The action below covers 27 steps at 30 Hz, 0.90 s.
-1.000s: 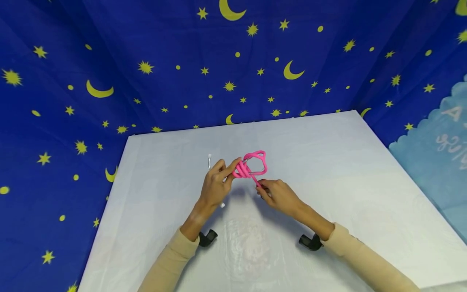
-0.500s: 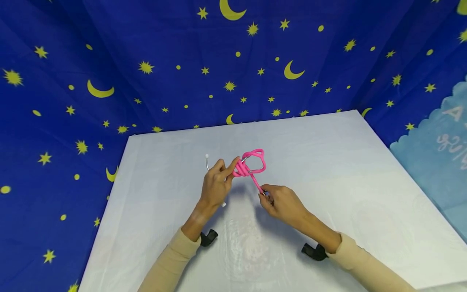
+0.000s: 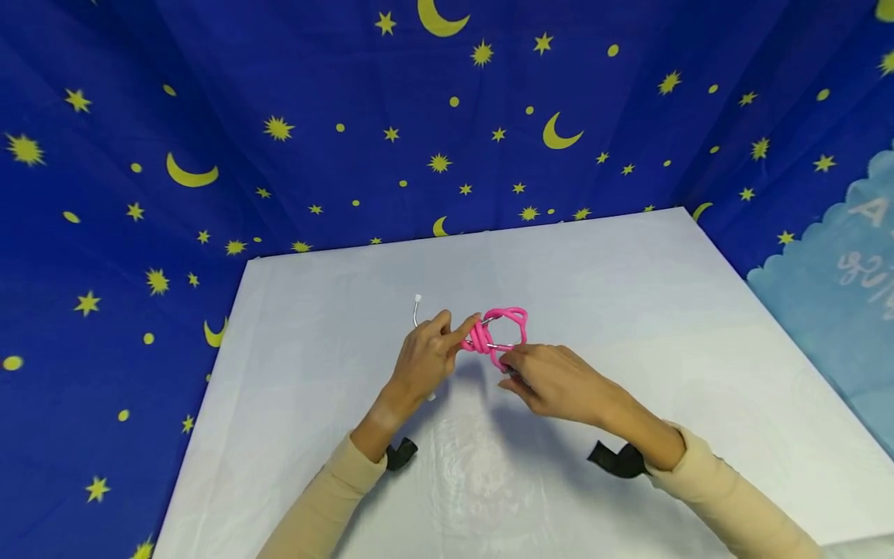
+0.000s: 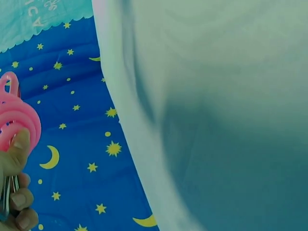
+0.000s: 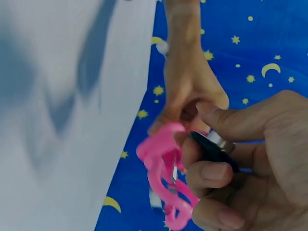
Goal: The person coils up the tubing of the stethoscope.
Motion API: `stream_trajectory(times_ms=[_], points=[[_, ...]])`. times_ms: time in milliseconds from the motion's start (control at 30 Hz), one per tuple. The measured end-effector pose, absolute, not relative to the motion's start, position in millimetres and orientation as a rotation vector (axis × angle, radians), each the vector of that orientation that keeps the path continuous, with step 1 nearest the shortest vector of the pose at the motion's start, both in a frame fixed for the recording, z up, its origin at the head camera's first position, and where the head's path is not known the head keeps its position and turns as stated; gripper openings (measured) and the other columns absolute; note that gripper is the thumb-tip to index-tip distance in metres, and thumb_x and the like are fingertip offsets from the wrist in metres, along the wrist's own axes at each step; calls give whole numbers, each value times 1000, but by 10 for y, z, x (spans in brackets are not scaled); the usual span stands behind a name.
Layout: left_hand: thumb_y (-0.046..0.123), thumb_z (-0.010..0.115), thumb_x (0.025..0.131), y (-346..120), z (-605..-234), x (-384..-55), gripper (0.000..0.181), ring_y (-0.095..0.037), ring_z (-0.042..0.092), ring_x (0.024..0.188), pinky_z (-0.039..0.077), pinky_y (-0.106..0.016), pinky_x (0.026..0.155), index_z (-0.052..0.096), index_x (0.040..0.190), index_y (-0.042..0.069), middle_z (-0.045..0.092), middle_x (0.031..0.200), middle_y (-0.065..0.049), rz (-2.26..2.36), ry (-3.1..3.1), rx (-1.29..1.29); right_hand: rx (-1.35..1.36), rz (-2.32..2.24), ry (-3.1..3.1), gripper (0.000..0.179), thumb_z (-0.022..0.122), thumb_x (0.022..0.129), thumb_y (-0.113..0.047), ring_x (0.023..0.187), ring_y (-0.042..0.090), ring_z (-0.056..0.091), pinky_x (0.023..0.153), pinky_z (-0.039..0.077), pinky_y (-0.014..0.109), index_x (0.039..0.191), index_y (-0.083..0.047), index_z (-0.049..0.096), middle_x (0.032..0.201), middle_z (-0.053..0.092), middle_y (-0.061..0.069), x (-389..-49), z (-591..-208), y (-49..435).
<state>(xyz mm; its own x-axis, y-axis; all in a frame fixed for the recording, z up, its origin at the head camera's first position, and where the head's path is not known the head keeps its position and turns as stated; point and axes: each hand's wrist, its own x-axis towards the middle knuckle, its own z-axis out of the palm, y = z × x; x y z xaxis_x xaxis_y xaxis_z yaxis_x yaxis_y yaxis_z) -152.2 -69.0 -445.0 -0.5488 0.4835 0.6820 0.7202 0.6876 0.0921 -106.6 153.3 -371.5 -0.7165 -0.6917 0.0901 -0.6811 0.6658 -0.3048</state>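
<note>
Live now, I'm seeing smooth pink cord [image 3: 479, 338], perhaps rubbery, shiny metal rods [image 4: 6, 195], glossy white surface [image 3: 475, 458], matt blue cloth [image 3: 314, 93].

The person wears a long, plain, pale tan cloth sleeve on the left arm [image 3: 317, 501] and a matching long, pale tan cloth sleeve on the right arm [image 3: 740, 497], each with a soft cuff near the wrist and a few small folds. A short, bent black piece [image 3: 401, 454] sticks out by the left cuff, and another bent black piece [image 3: 620, 460] sticks out by the right cuff. The left hand [image 3: 426, 357] and right hand [image 3: 566, 382] are bare, with short, plain nails [image 5: 215, 171].
</note>
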Motion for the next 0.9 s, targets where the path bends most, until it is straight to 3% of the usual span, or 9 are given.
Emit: stream_trajectory(times_ms=[167,433,700,833,900], points=[[-4,76,78,-688,-4464,-1527,51,-10,34,54,26,-20,51,68,126,15,40,72,-2,-493,-2256,-990,-1218,-412,2781,13,73,86,-11,62,4,50,54,42,18,98,-6,71,76,58,-5,-1129,-3623,1596],[-8,73,78,-672,-4472,-1536,49,-10,33,56,24,-20,53,70,123,11,39,72,-2,-579,-2223,-1062,-1522,-256,2995,19,79,79,-4,70,16,51,62,47,25,93,-15,76,80,62,1,-1223,-3696,1620],[-11,70,79,-614,-4506,-1546,55,-8,30,56,25,-18,49,63,130,8,34,71,-3,-820,-2076,-1077,-1658,-782,3068,35,78,77,2,78,17,50,65,47,27,108,-7,64,91,69,0,-1397,-3867,1665],[-11,69,81,-602,-4495,-1554,60,-8,28,56,24,-18,48,59,135,12,33,70,-3,-909,-2034,-1064,-1705,-1075,3070,20,73,87,-11,89,24,49,74,44,31,105,-4,66,101,61,10,-1465,-3958,1696],[-11,68,82,-593,-4491,-1557,58,-8,28,56,24,-19,48,59,134,11,33,70,-3,-929,-2036,-1062,-1712,-1211,3086,21,67,93,-22,94,29,47,77,40,33,104,-4,68,104,55,15,-1496,-4002,1699]])
